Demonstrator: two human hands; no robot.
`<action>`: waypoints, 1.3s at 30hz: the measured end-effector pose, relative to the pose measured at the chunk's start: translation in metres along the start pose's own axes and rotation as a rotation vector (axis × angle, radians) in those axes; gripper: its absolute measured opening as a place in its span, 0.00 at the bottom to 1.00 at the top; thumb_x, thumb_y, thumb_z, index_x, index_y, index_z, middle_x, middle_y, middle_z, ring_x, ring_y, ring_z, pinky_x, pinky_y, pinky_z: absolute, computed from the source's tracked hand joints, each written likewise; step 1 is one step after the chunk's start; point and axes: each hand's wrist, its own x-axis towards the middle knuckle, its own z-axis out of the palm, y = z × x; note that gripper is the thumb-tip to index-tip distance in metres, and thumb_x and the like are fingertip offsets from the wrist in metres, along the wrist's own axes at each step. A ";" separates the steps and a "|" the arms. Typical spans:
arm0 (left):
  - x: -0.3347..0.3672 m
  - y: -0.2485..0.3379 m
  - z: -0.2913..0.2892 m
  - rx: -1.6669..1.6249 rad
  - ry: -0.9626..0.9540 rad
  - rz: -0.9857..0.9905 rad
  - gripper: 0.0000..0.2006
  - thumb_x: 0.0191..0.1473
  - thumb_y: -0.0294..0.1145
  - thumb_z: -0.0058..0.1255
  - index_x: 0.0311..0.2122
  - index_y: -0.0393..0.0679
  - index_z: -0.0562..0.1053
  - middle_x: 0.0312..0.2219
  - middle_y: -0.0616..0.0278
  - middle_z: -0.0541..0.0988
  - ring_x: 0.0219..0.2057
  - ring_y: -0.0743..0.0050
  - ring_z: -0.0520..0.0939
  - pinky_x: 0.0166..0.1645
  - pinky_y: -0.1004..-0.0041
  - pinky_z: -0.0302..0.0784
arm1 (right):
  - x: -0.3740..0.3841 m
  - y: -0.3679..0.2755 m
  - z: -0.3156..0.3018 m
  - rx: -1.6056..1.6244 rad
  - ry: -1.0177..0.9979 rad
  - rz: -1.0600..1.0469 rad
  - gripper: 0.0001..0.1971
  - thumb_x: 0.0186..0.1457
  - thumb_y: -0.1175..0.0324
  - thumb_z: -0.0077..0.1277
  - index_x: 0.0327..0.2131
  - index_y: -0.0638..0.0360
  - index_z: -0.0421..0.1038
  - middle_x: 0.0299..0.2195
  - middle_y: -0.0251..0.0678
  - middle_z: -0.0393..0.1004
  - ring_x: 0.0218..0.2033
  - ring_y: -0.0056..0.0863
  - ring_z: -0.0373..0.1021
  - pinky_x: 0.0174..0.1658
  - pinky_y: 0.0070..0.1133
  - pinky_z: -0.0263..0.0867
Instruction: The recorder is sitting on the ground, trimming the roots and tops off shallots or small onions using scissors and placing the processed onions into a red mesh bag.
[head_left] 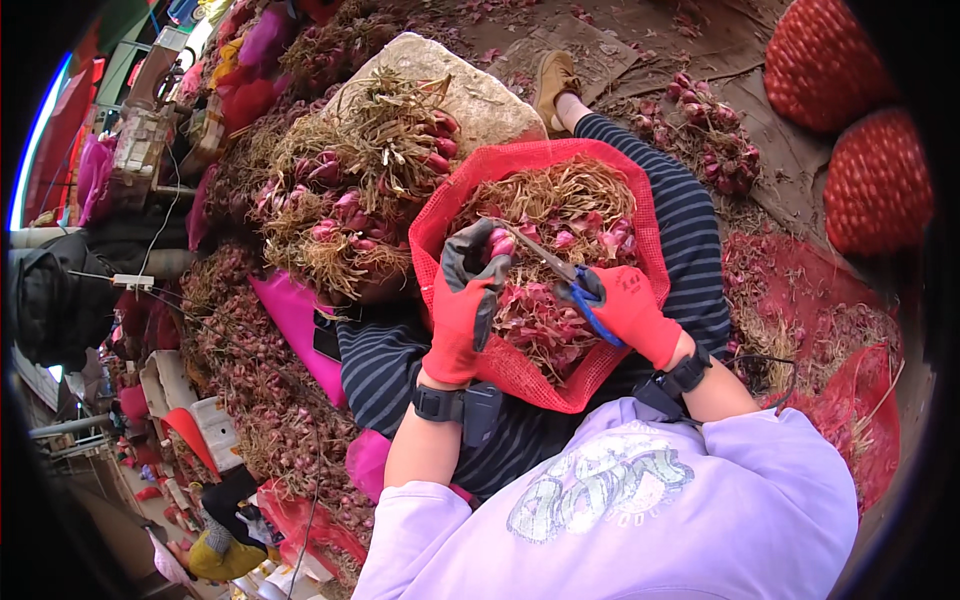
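Observation:
My left hand (466, 290), in a red glove with dark grey fingers, is closed around a pinkish shallot (501, 243). Blue-handled scissors (590, 312) are gripped in my right hand (628, 305), which wears a matching glove. Their metal blades point up and left, with the tips close to the shallot. Both hands are over an open red mesh bag (653, 245) in my lap. Inside the bag lie dry root and stem trimmings (560, 197) and pink skins. How far the blades are apart is hard to make out.
Bundled shallots with dried stalks (350, 170) are heaped at the left against a pale stone block (450, 90). Another shallot bunch (715, 150) lies on the ground at the far right. Full red mesh sacks (825, 65) stand beyond it. Loose shallots (240, 370) cover the left floor.

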 end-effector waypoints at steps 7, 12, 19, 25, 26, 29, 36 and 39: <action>0.003 0.007 -0.009 -0.416 -0.024 -0.252 0.15 0.56 0.24 0.43 0.50 0.39 0.64 0.43 0.62 0.71 0.43 0.75 0.73 0.48 0.76 0.71 | 0.001 0.003 -0.017 0.342 -0.199 0.084 0.16 0.49 0.55 0.50 0.33 0.58 0.68 0.27 0.44 0.71 0.30 0.44 0.69 0.33 0.33 0.64; 0.003 0.004 -0.019 -0.702 -0.165 -0.561 0.15 0.58 0.39 0.43 0.47 0.42 0.67 0.38 0.62 0.74 0.35 0.75 0.74 0.38 0.77 0.72 | 0.001 0.004 -0.009 -0.129 0.054 -0.167 0.20 0.47 0.52 0.51 0.37 0.59 0.66 0.32 0.43 0.70 0.35 0.42 0.69 0.36 0.33 0.64; 0.003 0.000 -0.024 -0.657 -0.183 -0.517 0.17 0.56 0.42 0.46 0.46 0.42 0.67 0.37 0.60 0.74 0.31 0.76 0.73 0.34 0.78 0.71 | 0.004 -0.005 -0.021 -0.179 0.010 -0.128 0.20 0.45 0.52 0.53 0.36 0.57 0.67 0.31 0.39 0.71 0.33 0.38 0.70 0.36 0.31 0.65; 0.002 0.003 -0.023 -0.555 -0.081 -0.629 0.11 0.56 0.38 0.45 0.41 0.46 0.67 0.33 0.64 0.71 0.26 0.80 0.69 0.29 0.81 0.68 | 0.001 0.007 -0.024 -0.363 0.008 -0.170 0.18 0.41 0.53 0.55 0.32 0.55 0.68 0.27 0.35 0.72 0.28 0.38 0.70 0.30 0.30 0.66; 0.001 0.003 -0.023 -0.582 -0.059 -0.651 0.14 0.56 0.41 0.44 0.44 0.45 0.66 0.31 0.64 0.71 0.25 0.80 0.68 0.28 0.81 0.67 | 0.002 0.007 -0.026 -0.269 -0.054 -0.156 0.18 0.42 0.54 0.55 0.33 0.55 0.68 0.27 0.35 0.72 0.28 0.38 0.70 0.30 0.30 0.66; 0.004 0.001 -0.027 -0.659 -0.106 -0.750 0.20 0.57 0.45 0.43 0.48 0.43 0.65 0.29 0.64 0.71 0.24 0.81 0.68 0.26 0.82 0.66 | 0.006 0.003 -0.034 -0.057 -0.159 -0.096 0.18 0.42 0.54 0.55 0.33 0.55 0.68 0.27 0.36 0.71 0.29 0.39 0.70 0.31 0.30 0.65; 0.002 -0.003 -0.034 -0.629 -0.303 -0.707 0.19 0.57 0.47 0.41 0.46 0.43 0.66 0.29 0.66 0.70 0.22 0.81 0.68 0.25 0.82 0.65 | 0.009 0.004 -0.029 -0.137 0.062 -0.274 0.16 0.46 0.53 0.53 0.31 0.54 0.70 0.26 0.37 0.72 0.29 0.40 0.70 0.32 0.30 0.65; -0.004 -0.004 -0.027 -0.414 -0.069 -0.550 0.21 0.56 0.47 0.45 0.49 0.44 0.66 0.30 0.65 0.74 0.24 0.81 0.72 0.28 0.81 0.68 | 0.010 0.006 -0.032 -0.212 -0.092 -0.202 0.18 0.45 0.52 0.54 0.33 0.55 0.70 0.26 0.37 0.72 0.29 0.40 0.70 0.32 0.30 0.65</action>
